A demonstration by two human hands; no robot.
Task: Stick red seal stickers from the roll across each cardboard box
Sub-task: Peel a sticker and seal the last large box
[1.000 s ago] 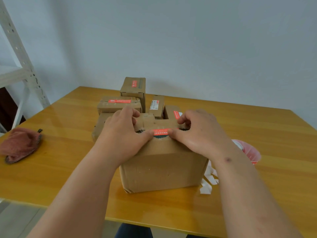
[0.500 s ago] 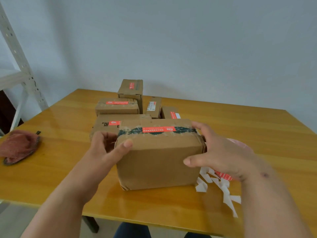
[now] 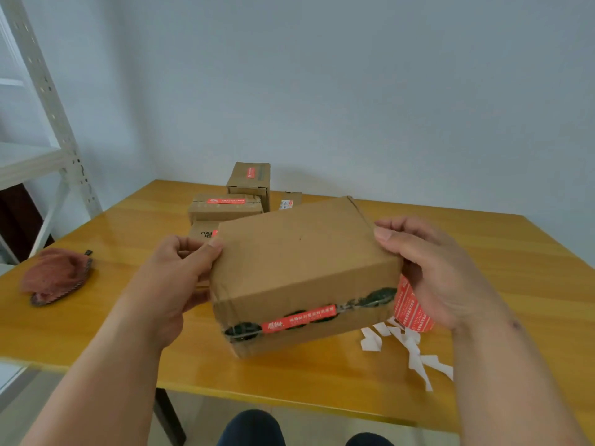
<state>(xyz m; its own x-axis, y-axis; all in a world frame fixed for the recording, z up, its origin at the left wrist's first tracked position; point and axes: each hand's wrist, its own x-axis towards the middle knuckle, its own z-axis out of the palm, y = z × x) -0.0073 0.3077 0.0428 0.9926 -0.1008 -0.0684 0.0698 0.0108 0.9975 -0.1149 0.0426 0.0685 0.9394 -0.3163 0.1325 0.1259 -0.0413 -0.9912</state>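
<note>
both hands, left hand (image 3: 175, 278) & right hand (image 3: 433, 268), grip the cardboard box (image 3: 299, 268) by its ends, now lifted & tipped so its red seal sticker (image 3: 299, 318) faces the camera; sealed, prob. ready for the sealed boxes (image 3: 238, 194) behind. sticker roll (image 3: 410, 312) sits by the right palm.

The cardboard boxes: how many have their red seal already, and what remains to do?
Done: the large box, gripped by the left hand and right hand, carries a red seal sticker on its near face. Three boxes behind show red stickers too. The sticker roll waits beside it. Whether any box remains unsealed cannot be told.
</note>
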